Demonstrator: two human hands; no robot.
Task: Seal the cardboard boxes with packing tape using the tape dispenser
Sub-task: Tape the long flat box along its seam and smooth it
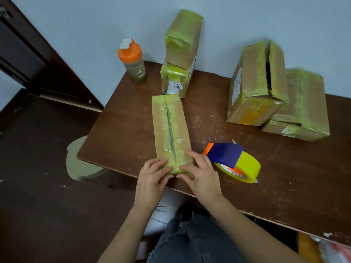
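From the head camera, a long flat cardboard box lies on the dark brown tabletop, its near end at the table's front edge, with yellow-green packing tape running along its centre seam. The left hand and the right hand both rest on the box's near end, fingers straight and spread, pressing the tape down over the edge; neither is curled round anything. Just to the right of the right hand sits the tape dispenser, blue and orange with a yellow roll, lying on the tabletop and apart from the hands. At the back, against the wall, two taped boxes are stacked, and to the right an open-topped box leans against another taped box. A bottle with an orange lid stands at the far left corner.
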